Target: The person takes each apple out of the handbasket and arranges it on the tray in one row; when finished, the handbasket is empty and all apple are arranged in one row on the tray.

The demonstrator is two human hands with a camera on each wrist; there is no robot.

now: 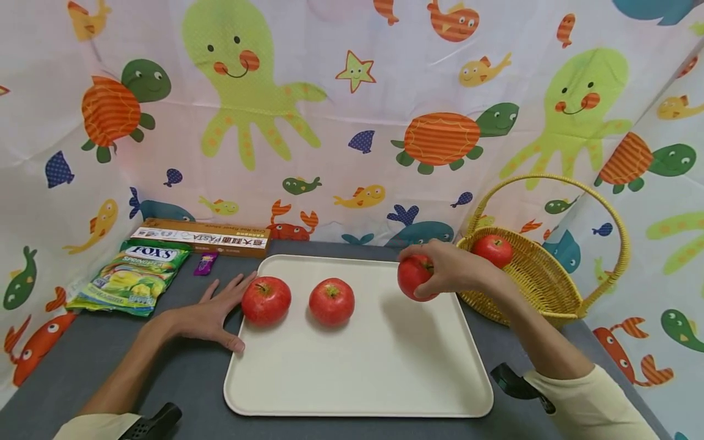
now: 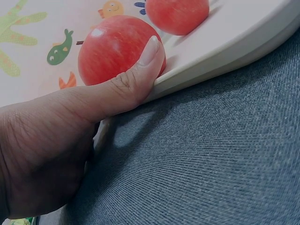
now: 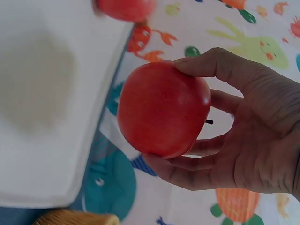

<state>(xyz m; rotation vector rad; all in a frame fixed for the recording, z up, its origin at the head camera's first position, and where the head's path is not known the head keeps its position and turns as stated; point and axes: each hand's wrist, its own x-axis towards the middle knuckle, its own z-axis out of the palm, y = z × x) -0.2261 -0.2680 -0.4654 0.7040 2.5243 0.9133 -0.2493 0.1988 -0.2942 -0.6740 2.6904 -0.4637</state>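
Observation:
My right hand (image 1: 448, 269) grips a red apple (image 1: 414, 278) above the right part of a cream tray (image 1: 357, 391). In the right wrist view the thumb and fingers curl round that apple (image 3: 161, 110), its stem toward the palm. At the tray's left edge rests my left hand (image 1: 211, 315), fingers spread and thumb on the rim. Close beside it a second apple (image 1: 266, 300) sits on the tray, and a third apple (image 1: 332, 302) stands to its right. One more apple (image 1: 492, 250) lies in a yellow wicker basket (image 1: 536, 269).
The basket, with a tall arched handle (image 1: 624, 244), stands right of the tray. At the back left lie a long pasta box (image 1: 203, 237), green snack bags (image 1: 132, 278) and a small purple packet (image 1: 206, 264). A patterned cloth (image 1: 308, 159) hangs behind the grey table (image 1: 181, 379).

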